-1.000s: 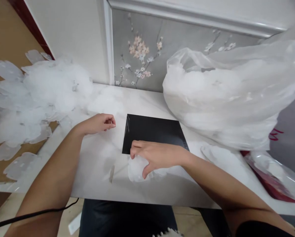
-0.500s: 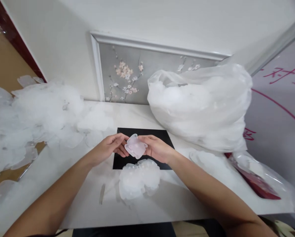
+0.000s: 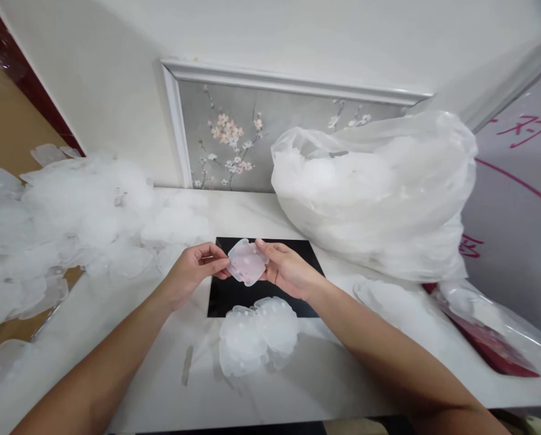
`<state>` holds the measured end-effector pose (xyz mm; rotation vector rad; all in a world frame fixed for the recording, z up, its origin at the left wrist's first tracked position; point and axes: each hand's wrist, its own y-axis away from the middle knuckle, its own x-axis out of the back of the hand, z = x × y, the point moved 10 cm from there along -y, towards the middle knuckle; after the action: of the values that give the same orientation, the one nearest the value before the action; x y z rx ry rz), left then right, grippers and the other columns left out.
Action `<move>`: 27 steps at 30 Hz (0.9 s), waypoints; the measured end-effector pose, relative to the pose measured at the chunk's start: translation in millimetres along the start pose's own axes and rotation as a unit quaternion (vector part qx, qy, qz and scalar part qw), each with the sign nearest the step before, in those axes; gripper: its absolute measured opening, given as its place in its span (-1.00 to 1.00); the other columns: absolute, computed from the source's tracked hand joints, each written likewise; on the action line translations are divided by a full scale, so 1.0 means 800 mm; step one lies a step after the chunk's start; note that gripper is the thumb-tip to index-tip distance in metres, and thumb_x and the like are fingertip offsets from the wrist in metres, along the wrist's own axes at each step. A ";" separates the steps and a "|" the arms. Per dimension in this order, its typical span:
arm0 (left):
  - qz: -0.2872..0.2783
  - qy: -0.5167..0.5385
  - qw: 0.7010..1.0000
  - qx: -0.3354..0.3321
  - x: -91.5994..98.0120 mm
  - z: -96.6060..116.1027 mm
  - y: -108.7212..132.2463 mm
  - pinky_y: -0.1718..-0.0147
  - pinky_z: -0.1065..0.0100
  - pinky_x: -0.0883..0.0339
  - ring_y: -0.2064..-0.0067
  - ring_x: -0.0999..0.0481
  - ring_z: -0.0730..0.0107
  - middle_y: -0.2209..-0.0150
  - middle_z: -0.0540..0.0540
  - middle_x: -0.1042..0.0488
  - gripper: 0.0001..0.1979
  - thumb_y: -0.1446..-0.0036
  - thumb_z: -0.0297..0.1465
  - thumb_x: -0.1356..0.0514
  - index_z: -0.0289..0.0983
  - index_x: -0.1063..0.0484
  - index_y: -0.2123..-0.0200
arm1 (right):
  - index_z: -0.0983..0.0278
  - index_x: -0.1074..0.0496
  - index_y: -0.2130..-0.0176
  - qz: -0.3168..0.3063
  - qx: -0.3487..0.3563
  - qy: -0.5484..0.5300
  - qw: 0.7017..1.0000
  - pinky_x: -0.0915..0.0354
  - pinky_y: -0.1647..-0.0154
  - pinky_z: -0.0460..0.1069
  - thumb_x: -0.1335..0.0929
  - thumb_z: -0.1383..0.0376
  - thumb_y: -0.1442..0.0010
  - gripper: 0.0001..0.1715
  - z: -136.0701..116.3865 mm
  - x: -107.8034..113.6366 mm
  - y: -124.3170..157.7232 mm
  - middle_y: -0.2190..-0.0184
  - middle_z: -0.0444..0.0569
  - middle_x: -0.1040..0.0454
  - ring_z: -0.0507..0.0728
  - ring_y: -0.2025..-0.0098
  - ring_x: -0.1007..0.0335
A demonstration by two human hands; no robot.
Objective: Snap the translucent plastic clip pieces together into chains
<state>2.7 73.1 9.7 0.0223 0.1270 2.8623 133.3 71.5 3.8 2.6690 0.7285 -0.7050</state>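
Note:
A translucent, faintly pink sheet with a scalloped outline is held up between both hands over a black rectangular mat. At its left edge, my left hand pinches it with thumb and fingertips. My right hand grips the opposite edge, thumb on top and fingers partly hidden behind. Whether it is one layer or several I cannot tell. Just in front of the mat lies a small pile of similar frosted pieces, overlapping the mat's near edge.
A big heap of frosted pieces covers the table's left side. At the back right stands a bulging clear plastic bag full of white pieces. Beyond some loose pieces, a red item lies under clear plastic on the right. A thin strip rests near the front.
My left hand's fingers have closed into a pinch on the sheet's left edge. The sheet has turned and tilted between my hands. The camera view has shifted slightly.

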 end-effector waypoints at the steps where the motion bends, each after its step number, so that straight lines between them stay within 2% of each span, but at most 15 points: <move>1: -0.005 0.010 1.000 0.010 -0.001 -0.002 0.000 0.31 0.39 -0.42 0.39 -0.53 0.46 0.47 0.01 -0.52 -0.78 -0.02 -0.26 -0.37 -0.28 -0.46 0.42 | 0.38 -0.53 0.26 -0.006 0.003 0.001 1.000 -0.51 0.27 0.01 -0.39 0.10 -0.23 -0.64 -0.001 -0.002 0.000 0.46 -0.01 -0.56 0.07 0.41 -0.52; 5: -0.026 0.055 0.997 0.041 -0.008 -0.005 0.000 0.32 0.41 -0.41 0.42 -0.50 0.49 0.48 0.02 -0.50 -0.78 0.03 -0.27 -0.38 -0.28 -0.46 0.45 | 0.39 -0.53 0.31 -0.017 0.005 -0.002 1.000 -0.50 0.31 -0.01 -0.44 0.09 -0.16 -0.63 -0.003 -0.005 0.002 0.48 -0.04 -0.54 0.05 0.44 -0.50; 9: -0.043 0.055 0.996 0.050 -0.014 -0.002 0.001 0.27 0.35 -0.42 0.39 -0.50 0.45 0.44 -0.01 -0.51 -0.78 0.02 -0.26 -0.36 -0.28 -0.47 0.44 | 0.39 -0.51 0.39 0.000 -0.002 -0.017 1.000 -0.49 0.40 -0.05 -0.47 0.09 -0.11 -0.62 -0.002 0.001 0.002 0.53 -0.09 -0.51 0.03 0.48 -0.47; 11: -0.043 0.018 0.998 0.042 -0.010 0.001 -0.001 0.23 0.27 -0.42 0.35 -0.52 0.37 0.40 -0.04 -0.52 -0.77 -0.02 -0.22 -0.31 -0.27 -0.46 0.41 | 0.39 -0.50 0.43 0.008 -0.005 -0.024 1.000 -0.49 0.42 -0.05 -0.48 0.10 -0.09 -0.63 -0.001 0.005 0.002 0.56 -0.10 -0.49 0.02 0.50 -0.46; 13: -0.012 -0.097 0.995 0.013 0.008 0.010 -0.003 0.18 0.19 -0.41 0.29 -0.52 0.28 0.35 -0.09 -0.52 -0.78 -0.08 -0.20 -0.23 -0.25 -0.46 0.39 | 0.38 -0.49 0.45 0.014 -0.010 -0.028 0.999 -0.48 0.45 -0.07 -0.48 0.12 -0.10 -0.64 0.000 0.007 0.002 0.57 -0.11 -0.48 0.01 0.52 -0.45; 14: 0.022 -0.191 0.981 -0.006 0.023 0.016 -0.005 0.15 0.16 -0.39 0.24 -0.51 0.22 0.31 -0.11 -0.51 -0.79 -0.11 -0.22 -0.18 -0.24 -0.45 0.38 | 0.38 -0.49 0.46 0.017 -0.013 -0.029 0.999 -0.48 0.45 -0.07 -0.47 0.12 -0.12 -0.65 0.001 0.008 0.002 0.57 -0.11 -0.48 0.01 0.53 -0.44; 15: 0.066 -0.299 0.952 -0.022 0.041 0.023 -0.005 0.14 0.13 -0.37 0.18 -0.50 0.14 0.27 -0.14 -0.49 -0.81 -0.12 -0.24 -0.15 -0.23 -0.43 0.37 | 0.38 -0.49 0.45 0.021 -0.016 -0.028 0.999 -0.49 0.45 -0.06 -0.46 0.13 -0.15 -0.66 0.001 0.009 0.002 0.57 -0.11 -0.48 0.01 0.53 -0.44; 17: 0.156 -0.502 0.850 -0.015 0.079 0.032 -0.002 0.15 0.09 -0.34 0.04 -0.43 -0.04 0.16 -0.22 -0.42 -0.84 -0.12 -0.27 -0.14 -0.23 -0.41 0.32 | 0.37 -0.49 0.44 0.030 -0.021 -0.024 0.999 -0.50 0.43 -0.05 -0.42 0.15 -0.20 -0.66 0.001 0.011 0.002 0.56 -0.09 -0.49 0.02 0.52 -0.45; 18: 0.181 -0.567 0.804 0.013 0.097 0.029 -0.001 0.17 0.08 -0.34 -0.01 -0.38 -0.13 0.10 -0.26 -0.38 -0.81 -0.11 -0.27 -0.14 -0.24 -0.40 0.26 | 0.37 -0.50 0.43 0.035 -0.023 -0.021 0.999 -0.51 0.41 -0.04 -0.40 0.16 -0.22 -0.67 0.000 0.012 0.002 0.55 -0.07 -0.50 0.03 0.51 -0.47; 19: 0.190 -0.602 0.774 0.046 0.112 0.021 -0.001 0.19 0.07 -0.33 -0.03 -0.36 -0.18 0.07 -0.30 -0.35 -0.76 -0.11 -0.25 -0.15 -0.25 -0.37 0.20 | 0.38 -0.51 0.41 0.039 -0.024 -0.017 0.999 -0.52 0.39 -0.03 -0.39 0.16 -0.24 -0.67 0.000 0.013 0.002 0.54 -0.05 -0.52 0.04 0.50 -0.48; 20: 0.185 -0.618 0.761 0.071 0.122 0.012 -0.003 0.19 0.08 -0.33 -0.03 -0.36 -0.19 0.05 -0.31 -0.33 -0.71 -0.10 -0.24 -0.16 -0.27 -0.35 0.15 | 0.39 -0.52 0.38 0.043 -0.025 -0.013 0.999 -0.52 0.37 -0.02 -0.38 0.17 -0.25 -0.67 -0.001 0.014 0.002 0.52 -0.04 -0.53 0.05 0.48 -0.49; 22: 0.173 -0.624 0.756 0.092 0.135 -0.003 -0.008 0.15 0.11 -0.32 -0.01 -0.37 -0.16 0.06 -0.31 -0.32 -0.65 -0.09 -0.23 -0.18 -0.29 -0.31 0.10 | 0.41 -0.54 0.36 0.045 -0.025 -0.008 0.999 -0.53 0.35 -0.01 -0.36 0.19 -0.28 -0.67 -0.002 0.015 0.002 0.51 -0.02 -0.54 0.06 0.47 -0.51; 24: 0.171 -0.613 0.765 0.094 0.140 -0.008 -0.013 0.13 0.16 -0.31 0.01 -0.40 -0.09 0.06 -0.30 -0.32 -0.61 -0.05 -0.24 -0.22 -0.29 -0.28 0.09 | 0.41 -0.54 0.36 0.045 -0.024 -0.007 0.999 -0.53 0.35 -0.02 -0.34 0.20 -0.29 -0.66 -0.003 0.015 0.001 0.51 -0.02 -0.55 0.05 0.47 -0.51; 27: 0.175 -0.580 0.785 0.127 0.147 -0.011 -0.017 0.23 0.25 -0.32 0.10 -0.46 0.03 0.05 -0.30 -0.34 -0.51 0.03 -0.25 -0.29 -0.30 -0.24 0.06 | 0.41 -0.54 0.35 0.046 -0.023 -0.003 0.999 -0.52 0.34 -0.03 -0.34 0.19 -0.30 -0.65 -0.003 0.017 0.001 0.51 -0.02 -0.55 0.05 0.46 -0.52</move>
<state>-106.8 117.4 -0.2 1.9519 0.2537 2.5522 144.9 76.9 -1.2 2.6381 0.6093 -0.6655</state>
